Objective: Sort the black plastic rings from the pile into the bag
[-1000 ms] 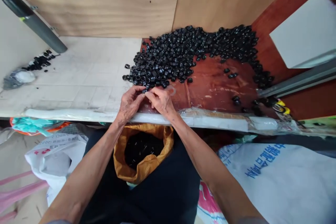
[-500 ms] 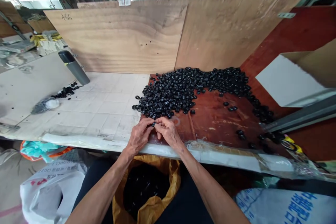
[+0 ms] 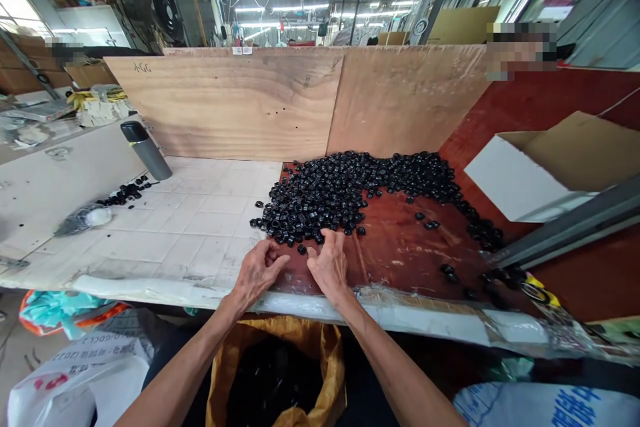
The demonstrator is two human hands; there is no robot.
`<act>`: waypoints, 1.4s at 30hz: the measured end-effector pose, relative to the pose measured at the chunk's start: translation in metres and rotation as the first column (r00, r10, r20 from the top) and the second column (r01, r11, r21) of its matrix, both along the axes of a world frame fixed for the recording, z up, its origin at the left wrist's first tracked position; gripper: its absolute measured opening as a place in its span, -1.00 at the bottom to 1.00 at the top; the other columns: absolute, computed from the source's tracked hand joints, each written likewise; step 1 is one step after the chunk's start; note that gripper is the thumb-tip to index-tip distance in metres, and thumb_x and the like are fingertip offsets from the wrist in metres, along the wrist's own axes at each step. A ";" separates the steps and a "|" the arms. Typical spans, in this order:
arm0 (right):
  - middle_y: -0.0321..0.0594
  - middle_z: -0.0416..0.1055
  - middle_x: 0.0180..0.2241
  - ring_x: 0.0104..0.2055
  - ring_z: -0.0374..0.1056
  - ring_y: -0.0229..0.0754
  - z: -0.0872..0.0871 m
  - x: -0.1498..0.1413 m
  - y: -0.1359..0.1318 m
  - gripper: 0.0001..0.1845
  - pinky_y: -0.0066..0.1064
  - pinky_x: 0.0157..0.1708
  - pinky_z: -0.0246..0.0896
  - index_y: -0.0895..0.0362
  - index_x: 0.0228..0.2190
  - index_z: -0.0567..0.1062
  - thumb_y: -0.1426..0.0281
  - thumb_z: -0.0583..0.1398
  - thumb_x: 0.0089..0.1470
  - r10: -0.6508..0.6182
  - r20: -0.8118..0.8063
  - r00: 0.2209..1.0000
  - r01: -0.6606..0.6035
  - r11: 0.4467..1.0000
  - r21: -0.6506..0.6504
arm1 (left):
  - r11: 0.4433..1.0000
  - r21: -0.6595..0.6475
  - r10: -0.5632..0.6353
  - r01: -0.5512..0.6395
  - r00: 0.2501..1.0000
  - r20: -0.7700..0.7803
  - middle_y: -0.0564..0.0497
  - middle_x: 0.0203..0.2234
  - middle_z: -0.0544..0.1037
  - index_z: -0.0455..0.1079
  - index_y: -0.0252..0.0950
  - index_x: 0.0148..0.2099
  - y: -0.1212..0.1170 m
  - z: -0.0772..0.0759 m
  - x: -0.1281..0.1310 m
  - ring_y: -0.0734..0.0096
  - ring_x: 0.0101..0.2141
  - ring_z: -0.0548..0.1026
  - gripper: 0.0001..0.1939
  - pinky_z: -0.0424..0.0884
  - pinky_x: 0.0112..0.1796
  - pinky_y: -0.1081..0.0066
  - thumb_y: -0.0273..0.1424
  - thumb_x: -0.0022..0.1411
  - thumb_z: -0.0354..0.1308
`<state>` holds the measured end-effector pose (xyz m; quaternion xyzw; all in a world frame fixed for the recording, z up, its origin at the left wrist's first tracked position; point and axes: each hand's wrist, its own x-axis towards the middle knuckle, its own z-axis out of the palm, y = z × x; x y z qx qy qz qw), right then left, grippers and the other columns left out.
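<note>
The left hand (image 3: 257, 271) and right hand (image 3: 331, 265), earlier together, have parted near the front edge of the worktop (image 3: 210, 213): left thumb spread from its fingers, right grip impossible to tell beside the black pieces (image 3: 340, 190) heaped toward the back edge. A loose piece (image 3: 301, 249) lies between.

Bare forearms (image 3: 186, 355) stretch forward, left hand (image 3: 257, 271) and right hand (image 3: 331, 265) apart, fingers (image 3: 330, 240) loosely bent.
</note>
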<state>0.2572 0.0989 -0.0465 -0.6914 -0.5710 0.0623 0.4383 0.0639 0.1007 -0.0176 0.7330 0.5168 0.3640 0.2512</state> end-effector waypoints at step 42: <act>-0.18 0.48 -0.19 -0.25 0.43 -0.17 0.012 0.001 0.001 -0.84 -0.40 -0.31 0.41 0.08 -0.23 0.58 0.41 0.22 0.13 0.619 -0.419 0.664 -0.630 0.765 0.131 | 0.982 0.058 -0.186 0.177 0.955 0.232 -0.06 -0.19 0.53 0.52 -0.24 -0.05 0.013 -0.010 0.001 0.32 -0.18 0.56 -0.74 0.55 -0.21 0.36 -0.51 0.20 0.21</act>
